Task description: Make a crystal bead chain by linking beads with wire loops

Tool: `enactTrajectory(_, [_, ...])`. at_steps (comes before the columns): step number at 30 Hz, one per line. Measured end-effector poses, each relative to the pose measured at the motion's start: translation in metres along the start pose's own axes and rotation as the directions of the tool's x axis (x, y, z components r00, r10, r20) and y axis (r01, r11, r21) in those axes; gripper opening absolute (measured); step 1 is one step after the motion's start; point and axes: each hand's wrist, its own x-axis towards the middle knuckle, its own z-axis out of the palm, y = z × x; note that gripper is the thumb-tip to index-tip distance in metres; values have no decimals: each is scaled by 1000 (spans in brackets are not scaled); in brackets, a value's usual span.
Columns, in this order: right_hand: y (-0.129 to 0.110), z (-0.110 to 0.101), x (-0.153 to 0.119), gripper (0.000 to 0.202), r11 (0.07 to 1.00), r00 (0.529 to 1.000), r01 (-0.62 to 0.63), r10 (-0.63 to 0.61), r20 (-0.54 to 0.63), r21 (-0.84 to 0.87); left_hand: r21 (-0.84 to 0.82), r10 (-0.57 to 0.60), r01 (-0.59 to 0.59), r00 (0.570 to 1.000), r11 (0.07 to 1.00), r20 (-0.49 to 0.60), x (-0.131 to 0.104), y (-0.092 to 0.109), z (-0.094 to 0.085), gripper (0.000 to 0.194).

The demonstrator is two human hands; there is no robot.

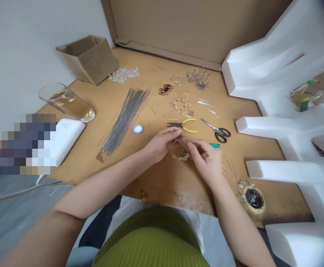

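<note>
Between my two hands is a ring of thin wire strung with clear beads (182,158), the beads gathered along its lower side. My left hand (166,142) pinches the ring's upper left part. My right hand (206,157) has thumb and fingers closed on its right side. Just beyond the hands lie yellow-handled pliers (188,125), and black-handled scissors (219,131) rest to their right. A teal-handled tool (214,145) shows partly behind my right hand. Another beaded wire ring (180,105) lies farther back on the table.
A bundle of grey wires (125,120) lies left, near a blue-rimmed cap (137,128). A glass of amber liquid (69,104), cardboard box (91,61) and clear bead pile (124,74) stand farther left. White foam (273,128) borders the right; a round holder (253,199) sits front right.
</note>
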Motion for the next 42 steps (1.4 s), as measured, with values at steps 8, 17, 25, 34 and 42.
enactTrajectory(8, [20, -35, -7, 49, 786, 960, 185, -15, 281, -590, 66, 11, -11, 1000, 998, -5, -1, 2, 0, 15])
enactTrajectory(17, [20, -44, -1, 66, 566, 842, 398, 89, 533, -723, 126, 30, -36, 998, 991, 50, -7, 9, 2, 15])
enactTrajectory(25, [9, -53, 3, 33, 480, 825, 431, 133, 549, -764, 166, 26, -31, 999, 986, 30, -7, 13, 2, 16])
enactTrajectory(34, [-12, -112, 9, 11, 841, 634, -80, 457, 624, -535, 362, 114, -122, 993, 924, 44, -13, 18, 6, 17])
enactTrajectory(42, [-32, -103, 16, 16, 858, 550, -259, 509, 663, -444, 404, 137, -151, 989, 902, 63, -11, 15, 2, 17])
